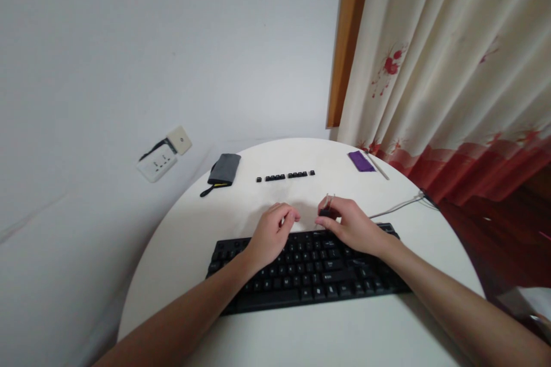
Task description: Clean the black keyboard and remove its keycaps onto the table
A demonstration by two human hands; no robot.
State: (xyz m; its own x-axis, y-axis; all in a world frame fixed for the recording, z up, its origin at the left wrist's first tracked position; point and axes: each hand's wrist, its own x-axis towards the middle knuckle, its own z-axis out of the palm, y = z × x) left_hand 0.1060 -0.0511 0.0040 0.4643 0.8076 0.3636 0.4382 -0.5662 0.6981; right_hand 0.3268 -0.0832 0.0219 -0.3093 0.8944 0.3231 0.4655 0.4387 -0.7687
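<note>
A black keyboard (310, 272) lies on a round white table (301, 332) in front of me. My left hand (271, 235) rests over the keyboard's upper row with its fingers curled inward; what they hold, if anything, is hidden. My right hand (348, 223) is closed on a small wire keycap puller (327, 206) with a dark keycap at its tip, held just above the keyboard's top edge. A row of several removed black keycaps (286, 175) lies on the table beyond the hands.
A grey pouch (224, 169) lies at the back left of the table, a purple cloth (360, 161) and a thin stick (377, 167) at the back right. The keyboard's cable (396, 206) runs right toward a curtain (451, 80). A wall socket (158, 163) sits left.
</note>
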